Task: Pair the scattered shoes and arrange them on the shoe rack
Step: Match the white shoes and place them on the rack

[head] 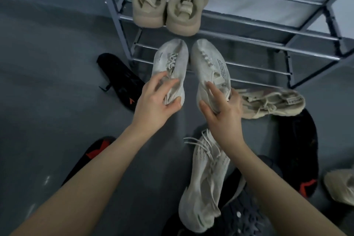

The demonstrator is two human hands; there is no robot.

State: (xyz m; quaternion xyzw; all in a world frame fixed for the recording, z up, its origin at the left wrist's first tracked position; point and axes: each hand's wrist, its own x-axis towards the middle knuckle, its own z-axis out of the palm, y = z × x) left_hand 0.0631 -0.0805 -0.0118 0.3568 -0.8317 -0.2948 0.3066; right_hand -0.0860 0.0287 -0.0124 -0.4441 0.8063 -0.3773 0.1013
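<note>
Head view: one pair is already placed; two beige sneakers sit side by side on an upper tier of the shoe rack, heels toward you, at its left end; the rest of that tier to the right shows only bare rails.

You hold a second pair over the rack's lower front rails, toes pointing at the rack; your left hand grips the left white sneaker at its heel end, fingers curled over the collar, thumb under the heel; your right hand grips the right white sneaker the same way, two fingers laid along its upper, thumb round the heel on the other side; the two shoes are just apart, matched in colour and shape; whether they touch a rail yet you cannot tell.

Left to do, by my reckoning, is most of it; on the floor lie a third white sneaker below your right wrist, a beige lace-up on its side to the right, another beige shoe cut by the right edge, a dark grey shoe at the bottom, and black shoes with red marks: one at left near the rack leg, one under your left forearm, one at right; each needs its mate found.
</note>
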